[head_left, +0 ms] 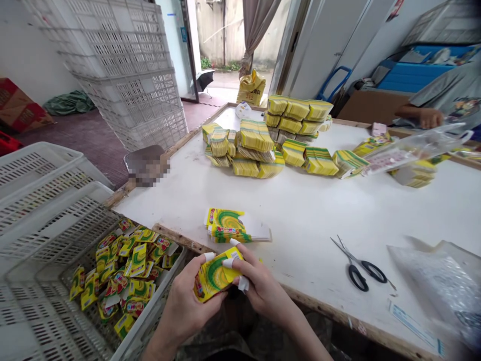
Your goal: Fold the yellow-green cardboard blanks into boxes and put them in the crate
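Note:
My left hand (186, 301) and my right hand (259, 286) both grip one small yellow and green carton (212, 277) just in front of the table's near edge. White tape covers several fingertips. A short stack of flat cartons (233, 226) of the same print lies on the white table (308, 210) right above my hands. Below left, a white crate (48, 260) holds several folded cartons (128, 271).
Large bundles of flat cartons (270, 140) are piled at the table's far side. Black-handled scissors (361, 271) lie at the right, beside a clear plastic bag (439, 281). Another person's hand (430, 118) works at the far right. Stacked white crates (128, 70) stand at the back left.

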Demonstrator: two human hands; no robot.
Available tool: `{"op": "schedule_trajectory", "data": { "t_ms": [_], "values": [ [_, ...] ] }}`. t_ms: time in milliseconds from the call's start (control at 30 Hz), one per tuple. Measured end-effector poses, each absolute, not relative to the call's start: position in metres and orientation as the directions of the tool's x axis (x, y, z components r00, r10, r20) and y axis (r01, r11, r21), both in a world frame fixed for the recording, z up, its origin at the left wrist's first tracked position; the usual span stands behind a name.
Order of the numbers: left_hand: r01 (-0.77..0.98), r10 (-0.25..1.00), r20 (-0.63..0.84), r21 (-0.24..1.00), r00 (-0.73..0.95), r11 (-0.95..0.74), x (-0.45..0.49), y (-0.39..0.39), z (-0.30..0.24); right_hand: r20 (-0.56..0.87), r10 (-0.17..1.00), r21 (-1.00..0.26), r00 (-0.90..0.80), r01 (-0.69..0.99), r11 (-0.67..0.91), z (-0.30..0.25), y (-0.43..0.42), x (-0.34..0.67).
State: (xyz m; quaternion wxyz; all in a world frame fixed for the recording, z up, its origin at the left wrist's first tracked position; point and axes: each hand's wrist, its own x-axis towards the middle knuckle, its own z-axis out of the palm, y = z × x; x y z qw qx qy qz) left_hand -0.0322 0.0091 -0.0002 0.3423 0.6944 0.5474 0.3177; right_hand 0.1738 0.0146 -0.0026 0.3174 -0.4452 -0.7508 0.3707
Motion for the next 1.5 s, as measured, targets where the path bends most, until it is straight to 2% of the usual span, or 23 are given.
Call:
{"op": "schedule_trajectory", "data": {
  "t_ms": [267,433,633,700,767,833,867,933,1033,1133,1333,1433,1500],
  "values": [
    [0.575,0.963,0.038,0.795,0.268,-0.191,-0.043,0.011,0.006,0.154,0.841,-0.840,-0.518,0.381,0.388,0.012,0.017,0.190],
    [0.553,0.961,0.090,0.802,0.263,-0.226,-0.030,0.008,0.011,0.172,0.922,-0.914,-0.348,0.293,0.281,0.001,0.009,0.178],
    [0.560,0.984,0.118,0.810,0.134,-0.173,-0.050,0.010,0.004,0.180,0.950,-0.940,-0.256,0.241,0.243,-0.004,0.017,0.153],
    [0.676,0.989,0.147,0.729,-0.001,-0.108,-0.080,0.017,0.000,0.198,0.966,-0.917,-0.165,0.317,0.242,-0.003,0.030,0.154],
    [0.836,0.964,0.209,0.548,-0.164,0.024,-0.115,0.024,-0.003,0.237,0.971,-0.833,-0.042,0.506,0.226,-0.004,0.046,0.160],
    [0.918,0.948,0.246,0.385,-0.202,0.096,-0.147,0.029,-0.008,0.268,0.963,-0.732,0.024,0.655,0.187,-0.005,0.062,0.166],
    [0.927,0.936,0.258,0.349,-0.239,0.140,-0.159,0.030,-0.011,0.268,0.963,-0.698,0.030,0.694,0.173,-0.006,0.069,0.168],
    [0.898,0.924,0.242,0.401,-0.295,0.182,-0.168,0.028,-0.016,0.253,0.967,-0.667,0.010,0.726,0.167,-0.008,0.078,0.169],
    [0.769,0.953,0.087,0.615,-0.290,0.178,-0.151,0.022,-0.022,0.237,0.971,-0.633,-0.022,0.755,0.172,-0.010,0.084,0.166],
    [0.672,0.982,-0.024,0.726,-0.186,0.145,-0.119,0.019,-0.025,0.243,0.970,-0.626,-0.017,0.761,0.170,-0.012,0.085,0.164],
    [0.453,0.999,-0.020,0.891,0.051,-0.006,-0.070,0.020,-0.028,0.311,0.950,-0.678,0.027,0.707,0.202,-0.006,0.079,0.162],
    [0.164,0.998,0.034,0.986,0.053,-0.042,-0.047,0.016,-0.030,0.323,0.946,-0.774,0.035,0.585,0.243,0.004,0.064,0.151],
    [-0.105,0.996,0.088,0.991,0.012,-0.087,-0.031,0.014,-0.026,0.283,0.959,-0.888,0.013,0.381,0.257,0.009,0.048,0.138]
  ]
}}
